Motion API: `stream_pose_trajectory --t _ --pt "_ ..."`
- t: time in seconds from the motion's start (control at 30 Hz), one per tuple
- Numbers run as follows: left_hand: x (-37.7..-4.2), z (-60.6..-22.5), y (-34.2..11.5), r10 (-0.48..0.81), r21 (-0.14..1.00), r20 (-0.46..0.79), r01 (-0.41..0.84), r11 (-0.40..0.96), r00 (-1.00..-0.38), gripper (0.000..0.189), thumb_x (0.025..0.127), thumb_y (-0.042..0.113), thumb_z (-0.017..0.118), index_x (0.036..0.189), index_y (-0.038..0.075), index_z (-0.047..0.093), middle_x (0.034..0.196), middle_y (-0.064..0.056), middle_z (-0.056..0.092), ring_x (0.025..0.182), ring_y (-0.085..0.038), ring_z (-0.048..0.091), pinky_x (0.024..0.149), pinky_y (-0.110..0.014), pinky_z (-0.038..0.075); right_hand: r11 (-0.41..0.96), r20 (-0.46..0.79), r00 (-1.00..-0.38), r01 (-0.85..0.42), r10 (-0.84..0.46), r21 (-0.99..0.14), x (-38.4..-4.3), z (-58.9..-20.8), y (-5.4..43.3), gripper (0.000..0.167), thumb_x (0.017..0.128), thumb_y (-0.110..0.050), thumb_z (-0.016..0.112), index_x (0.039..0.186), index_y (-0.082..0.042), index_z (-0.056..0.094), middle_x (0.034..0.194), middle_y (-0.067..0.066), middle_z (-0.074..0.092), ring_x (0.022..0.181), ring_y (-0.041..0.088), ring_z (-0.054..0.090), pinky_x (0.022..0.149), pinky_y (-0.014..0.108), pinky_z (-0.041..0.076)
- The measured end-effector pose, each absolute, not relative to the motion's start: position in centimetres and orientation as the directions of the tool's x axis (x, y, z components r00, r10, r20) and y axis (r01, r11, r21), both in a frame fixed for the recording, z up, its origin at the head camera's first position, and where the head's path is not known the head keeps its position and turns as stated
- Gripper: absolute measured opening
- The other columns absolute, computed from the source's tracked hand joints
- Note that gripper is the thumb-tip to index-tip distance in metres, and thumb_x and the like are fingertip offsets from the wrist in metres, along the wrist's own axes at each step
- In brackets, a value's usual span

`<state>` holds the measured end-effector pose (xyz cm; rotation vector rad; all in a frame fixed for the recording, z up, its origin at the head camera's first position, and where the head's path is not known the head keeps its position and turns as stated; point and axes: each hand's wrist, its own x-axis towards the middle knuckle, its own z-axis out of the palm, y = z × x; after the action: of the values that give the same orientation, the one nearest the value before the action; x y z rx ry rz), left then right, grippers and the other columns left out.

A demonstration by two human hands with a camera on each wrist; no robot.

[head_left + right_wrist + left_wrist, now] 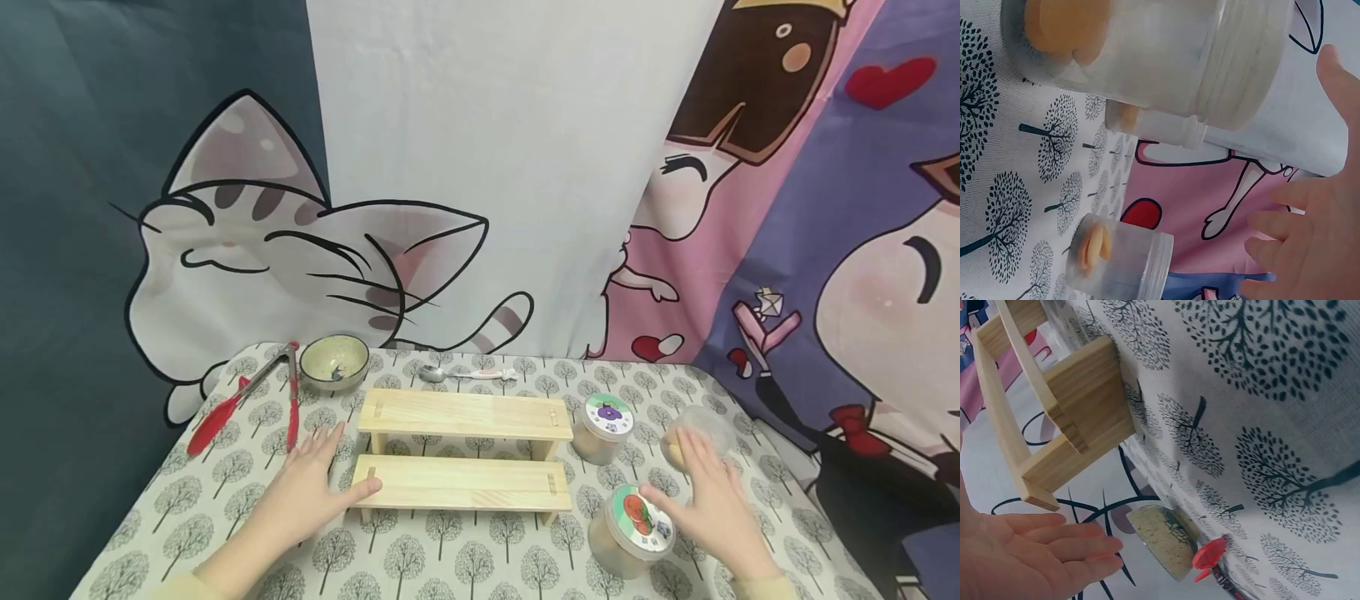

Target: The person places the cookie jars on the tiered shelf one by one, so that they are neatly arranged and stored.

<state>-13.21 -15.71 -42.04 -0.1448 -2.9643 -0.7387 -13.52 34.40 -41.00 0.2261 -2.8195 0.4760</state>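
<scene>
My left hand [311,487] is held with its fingers spread at the left end of a two-step wooden rack [465,483]. In the head view its thumb overlaps the lower step; the left wrist view shows the palm [1041,556] with nothing in it. My right hand [712,504], also spread and holding nothing, hovers among three clear lidded jars. Nearest its thumb is the jar with a red tomato label [632,533]. Behind the fingers, partly covered, stands another jar [1119,256] with pale orange pieces inside. A jar with a purple label [602,427] stands right of the rack.
Red-handled tongs [217,425] lie spread at the back left, beside a speckled bowl [333,364]. A spoon [468,374] lies behind the rack. The tree-patterned tablecloth [442,567] ends at a cartoon curtain [525,167].
</scene>
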Motion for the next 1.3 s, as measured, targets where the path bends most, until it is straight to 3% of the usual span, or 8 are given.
stream_pose_trajectory --t 0.13,0.2,0.33,0.47,0.6,0.83,1.07,1.3 --pt "-13.7 -42.5 -16.0 0.075 0.462 0.104 0.116 0.879 -0.992 0.101 0.077 0.069 0.061 0.138 -0.009 0.040 0.138 -0.030 0.043 0.124 -0.055 0.040 0.099 -0.069 0.030 0.912 0.275 -0.956 -0.205 -0.108 -0.356 -13.7 -41.1 34.6 0.096 0.082 -0.046 0.070 0.152 -0.006 0.017 0.153 0.024 0.021 0.143 0.042 0.011 0.113 0.059 -0.007" --pt "-13.9 -42.8 -16.1 0.081 0.457 0.105 0.121 0.881 -0.991 0.099 0.075 0.068 0.063 0.135 -0.009 0.045 0.132 -0.030 0.050 0.117 -0.054 0.047 0.096 -0.066 0.037 0.896 0.275 -0.955 -0.215 -0.110 -0.388 -13.8 -41.1 34.9 0.095 0.082 -0.043 0.072 0.151 -0.006 0.020 0.153 0.025 0.023 0.140 0.047 0.016 0.111 0.065 0.003" --pt "-14.3 -43.4 -16.3 0.097 0.460 0.080 0.123 0.879 -0.992 0.093 0.074 0.064 0.067 0.127 -0.010 0.052 0.119 -0.031 0.059 0.106 -0.051 0.056 0.088 -0.062 0.046 0.879 0.249 -0.964 -0.201 -0.098 -0.432 -14.4 -40.9 35.4 0.095 0.081 -0.041 0.073 0.150 -0.003 0.021 0.150 0.029 0.027 0.130 0.055 0.029 0.099 0.073 0.023" --pt "-14.8 -43.9 -16.4 0.098 0.493 0.036 0.103 0.864 -0.995 0.085 0.074 0.060 0.069 0.122 -0.010 0.057 0.116 -0.030 0.061 0.106 -0.049 0.057 0.089 -0.061 0.046 0.887 0.193 -0.979 -0.148 -0.067 -0.438 -15.1 -40.9 35.6 0.094 0.082 -0.046 0.071 0.150 -0.001 0.022 0.145 0.031 0.033 0.123 0.059 0.036 0.091 0.075 0.030" --pt "-15.1 -44.2 -16.2 0.086 0.509 -0.009 0.069 0.858 -0.996 0.082 0.074 0.060 0.069 0.121 -0.008 0.059 0.116 -0.029 0.061 0.107 -0.049 0.057 0.089 -0.061 0.046 0.890 0.177 -0.982 -0.140 -0.068 -0.433 -16.0 -41.3 36.1 0.091 0.083 -0.046 0.070 0.148 0.000 0.027 0.141 0.033 0.038 0.118 0.059 0.041 0.088 0.074 0.035" --pt "-15.4 -44.2 -15.9 0.109 0.511 0.002 0.095 0.855 -0.994 0.076 0.074 0.053 0.073 0.118 -0.008 0.061 0.113 -0.030 0.063 0.106 -0.048 0.058 0.089 -0.060 0.046 0.866 0.164 -0.985 -0.131 -0.057 -0.483 -17.3 -41.9 36.7 0.083 0.085 -0.044 0.069 0.149 -0.010 0.029 0.135 0.031 0.047 0.113 0.056 0.049 0.083 0.070 0.042" --pt "-15.1 -44.3 -15.7 0.142 0.523 0.026 0.135 0.841 -0.989 0.066 0.074 0.045 0.075 0.113 -0.007 0.065 0.109 -0.027 0.066 0.103 -0.045 0.061 0.089 -0.059 0.047 0.851 0.174 -0.978 -0.186 -0.113 -0.492 -18.9 -42.4 36.7 0.088 0.081 -0.044 0.073 0.150 -0.014 0.028 0.141 0.031 0.039 0.114 0.053 0.051 0.088 0.072 0.037" --pt "-15.1 -44.4 -15.7 0.131 0.523 0.017 0.121 0.844 -0.991 0.064 0.074 0.044 0.075 0.113 -0.006 0.065 0.109 -0.026 0.066 0.103 -0.046 0.060 0.087 -0.060 0.047 0.815 0.195 -0.966 -0.250 -0.171 -0.523 -20.3 -43.2 36.2 0.091 0.079 -0.039 0.077 0.149 -0.008 0.029 0.144 0.030 0.036 0.119 0.054 0.045 0.095 0.065 0.038"
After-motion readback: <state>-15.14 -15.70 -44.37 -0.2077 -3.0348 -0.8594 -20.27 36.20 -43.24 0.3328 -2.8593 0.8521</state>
